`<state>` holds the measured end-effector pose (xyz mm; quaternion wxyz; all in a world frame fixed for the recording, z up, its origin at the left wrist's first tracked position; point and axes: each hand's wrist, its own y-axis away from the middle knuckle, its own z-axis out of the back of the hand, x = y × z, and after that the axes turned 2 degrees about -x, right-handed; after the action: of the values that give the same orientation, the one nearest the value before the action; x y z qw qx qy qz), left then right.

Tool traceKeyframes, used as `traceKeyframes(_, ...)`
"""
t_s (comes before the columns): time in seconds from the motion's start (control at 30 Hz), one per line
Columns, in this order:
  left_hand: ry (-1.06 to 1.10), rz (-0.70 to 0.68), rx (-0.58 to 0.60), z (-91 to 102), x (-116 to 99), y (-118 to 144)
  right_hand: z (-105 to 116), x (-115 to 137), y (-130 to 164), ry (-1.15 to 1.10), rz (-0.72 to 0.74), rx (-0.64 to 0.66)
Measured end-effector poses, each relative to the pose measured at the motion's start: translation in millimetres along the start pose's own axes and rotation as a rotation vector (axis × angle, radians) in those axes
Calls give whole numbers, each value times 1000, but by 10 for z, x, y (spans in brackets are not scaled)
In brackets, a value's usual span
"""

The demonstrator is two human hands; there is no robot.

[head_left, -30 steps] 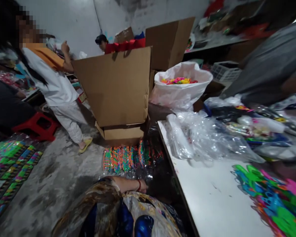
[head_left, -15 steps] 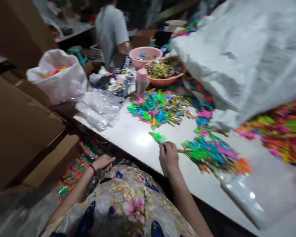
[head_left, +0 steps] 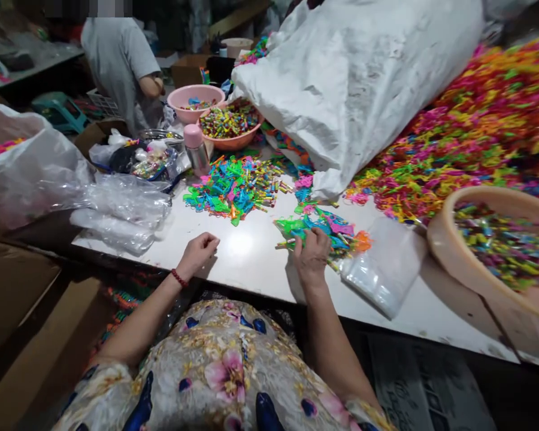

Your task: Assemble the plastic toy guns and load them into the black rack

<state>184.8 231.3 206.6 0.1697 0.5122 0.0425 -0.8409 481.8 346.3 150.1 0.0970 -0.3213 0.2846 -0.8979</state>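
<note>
A hand could pass over the table between left hand and right hand, as far as the colourful heap. Clear plastic bags block the left; the flat packet and peach basin obstruct the right.

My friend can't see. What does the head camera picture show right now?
A person's right hand is at a heap of colourful pieces on a white table; the left hand, fingers curled, is near the table's front edge. Beyond are another heap, a pink-capped bottle and someone in grey.
</note>
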Motion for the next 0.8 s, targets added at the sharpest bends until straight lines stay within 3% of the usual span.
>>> traceKeyframes(0.07,-80,-79,-101,-183,-102,-266,30,29,-48,41,44,38)
traceKeyframes(0.2,-298,-200,-303,-520,-264,-759,-128,319,-245,-16,221,284)
traceKeyframes(0.27,-407,-180,-334,-648,-301,-943,-305,493,-412,21,240,417)
traceKeyframes(0.37,-498,-120,-282,-763,-309,-1104,-615,695,-663,146,197,566)
traceKeyframes(0.57,-576,-87,-199,-744,-233,-1060,-1022,832,-765,182,135,595)
traceKeyframes(0.67,-654,-96,-160,-673,-152,-935,-1000,799,-648,152,83,581)
traceKeyframes(0.8,-702,-187,-115,-593,-82,-797,-772,705,-477,60,-1,517)
